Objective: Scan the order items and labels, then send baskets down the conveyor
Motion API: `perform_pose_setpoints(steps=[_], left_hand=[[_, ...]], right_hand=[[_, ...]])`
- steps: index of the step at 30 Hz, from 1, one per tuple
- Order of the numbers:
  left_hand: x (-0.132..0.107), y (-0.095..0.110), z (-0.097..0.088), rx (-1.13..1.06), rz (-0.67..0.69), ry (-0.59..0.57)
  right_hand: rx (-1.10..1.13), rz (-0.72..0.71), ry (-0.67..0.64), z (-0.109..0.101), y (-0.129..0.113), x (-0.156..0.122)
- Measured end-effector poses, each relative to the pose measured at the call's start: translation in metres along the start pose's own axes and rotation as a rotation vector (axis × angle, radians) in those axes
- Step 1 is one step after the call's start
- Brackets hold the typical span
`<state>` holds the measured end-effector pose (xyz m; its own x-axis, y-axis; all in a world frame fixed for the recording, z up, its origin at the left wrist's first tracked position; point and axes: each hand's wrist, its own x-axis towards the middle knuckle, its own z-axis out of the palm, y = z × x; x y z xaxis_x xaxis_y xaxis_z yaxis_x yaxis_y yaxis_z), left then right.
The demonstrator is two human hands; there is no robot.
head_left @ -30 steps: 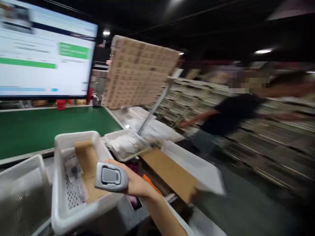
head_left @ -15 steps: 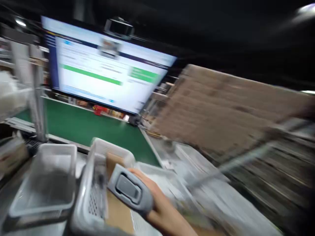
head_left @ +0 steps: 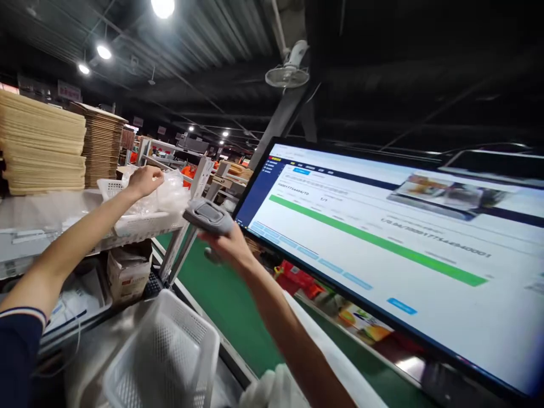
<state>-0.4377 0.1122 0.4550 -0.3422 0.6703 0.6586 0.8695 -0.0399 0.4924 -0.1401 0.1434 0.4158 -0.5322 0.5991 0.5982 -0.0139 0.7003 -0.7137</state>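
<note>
My right hand (head_left: 227,241) is wrapped around a grey handheld barcode scanner (head_left: 209,216), held up in front of the monitor's left edge. Out to the left, my left hand (head_left: 145,181) is over a white basket (head_left: 140,224) piled with clear plastic packaging (head_left: 172,191). Its fingers are curled together, and whether any plastic is between them cannot be made out. The large monitor (head_left: 374,249) shows a white page with a green bar. Below my arms, a white perforated basket (head_left: 170,345) stands tilted in view.
Stacks of yellowish padded sheets (head_left: 42,144) and brown cardboard (head_left: 102,144) rise at the left. A cardboard box (head_left: 127,275) sits under the shelf. A metal post (head_left: 181,249) stands between the shelf and the green conveyor belt (head_left: 229,306). A cable hangs at lower left.
The view has swung left and up. My left arm has come into view, reaching to the basket of plastic. My right hand still holds the scanner, now beside the monitor rather than over the baskets.
</note>
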Motion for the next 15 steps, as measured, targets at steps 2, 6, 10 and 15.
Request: perform_pose_setpoints(steps=[2, 6, 10, 15], left_hand=[[0.006, -0.010, 0.005, -0.325, 0.065, -0.024], [0.011, -0.027, 0.017, -0.643, 0.161, -0.178], [0.005, -0.038, 0.016, -0.247, 0.079, -0.207], [-0.006, -0.046, 0.001, 0.394, -0.087, -0.248]], right_hand=[[0.303, 0.167, -0.021, 0.037, 0.004, 0.047], [0.705, 0.424, -0.001, 0.089, 0.002, 0.099], [0.733, 0.469, 0.150, 0.091, 0.008, 0.112], [0.755, 0.245, 0.378, 0.035, 0.011, 0.096]])
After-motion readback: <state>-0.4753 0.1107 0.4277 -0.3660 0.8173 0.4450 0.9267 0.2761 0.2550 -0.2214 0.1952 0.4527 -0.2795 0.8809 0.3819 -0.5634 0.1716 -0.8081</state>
